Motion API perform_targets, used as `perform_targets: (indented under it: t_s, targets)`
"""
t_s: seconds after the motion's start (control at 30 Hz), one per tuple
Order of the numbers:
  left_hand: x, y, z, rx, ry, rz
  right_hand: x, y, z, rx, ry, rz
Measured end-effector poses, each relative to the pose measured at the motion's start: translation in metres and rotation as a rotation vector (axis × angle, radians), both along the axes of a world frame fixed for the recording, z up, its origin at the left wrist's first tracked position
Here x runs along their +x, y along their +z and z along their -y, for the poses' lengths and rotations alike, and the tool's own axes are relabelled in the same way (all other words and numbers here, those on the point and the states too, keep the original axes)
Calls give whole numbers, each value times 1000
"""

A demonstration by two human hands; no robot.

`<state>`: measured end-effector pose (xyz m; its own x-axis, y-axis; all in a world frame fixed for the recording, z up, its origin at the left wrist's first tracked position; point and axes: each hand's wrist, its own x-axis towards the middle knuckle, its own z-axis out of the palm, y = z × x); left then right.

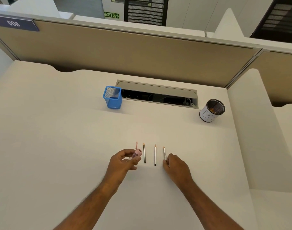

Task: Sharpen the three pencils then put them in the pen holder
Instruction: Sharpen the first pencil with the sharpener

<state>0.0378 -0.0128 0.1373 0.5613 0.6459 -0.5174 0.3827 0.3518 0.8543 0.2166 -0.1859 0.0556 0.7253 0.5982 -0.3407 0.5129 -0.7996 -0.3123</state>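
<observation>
Both forearms reached up from the bottom edge toward the middle of the desk (59, 130). The left hand (123, 161) hovered with its fingers curled, pinching a pink sharpener (137, 153) between thumb and fingertips; the sharpener's lid (136, 144) stood flipped up toward 12 o'clock. The right hand (175, 166) lay low on the desk, knuckles up, its fingertips curled onto the near end of the right pencil (164, 153), pinching it where it lay. 3 pencils rested flat on the desk in a row, each with its long axis running from 6 to 12 o'clock and its bare wooden tip pointing to 12 o'clock, away from the person. The left pencil (144, 153) lay just beside the sharpener, the middle pencil (155, 155) lay between the other 2, apart from both hands, and the right pencil tilted slightly toward 11 o'clock. A blue mesh pen holder (112, 97) stood upright at 11 o'clock from the pencils, well apart from them, beside an open cable slot (158, 97). At 2 o'clock a round black mesh cup (211, 110) wrapped in white paper stood near the side panel (251, 122). The desk was pale and plain, backed by a tan partition (125, 53) carrying a number plate (14, 24), with a green exit sign (111, 15) beyond it.
</observation>
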Motion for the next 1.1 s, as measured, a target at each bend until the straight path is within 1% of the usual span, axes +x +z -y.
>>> perform_targets:
  t_s: [0.1,0.2,0.23,0.3,0.37,0.47,0.7,0.8,1.0,1.1]
  targets:
    - [-1,1,-1,20,-18,3,3,7,3,19,-60,-47]
    - [-3,3,-3,48,-71,-4,4,26,8,197,-203,-234]
    - [-4,5,-4,44,-79,-6,4,35,9,266,-220,-292]
    - [-4,7,-4,26,-81,-1,1,49,11,392,-200,-351]
    - [-4,9,-4,19,-82,9,-1,63,13,497,-167,-361]
    - [-4,13,-4,37,-96,23,-8,84,14,596,-158,-404]
    - [-3,25,0,145,-190,30,-19,106,10,672,-150,-394]
    - [-4,31,1,141,-180,42,-20,113,9,684,-121,-387]
    - [-6,33,5,101,-107,62,-19,116,9,735,-140,-379]
    - [-5,33,7,85,-106,63,-21,116,10,737,-140,-390]
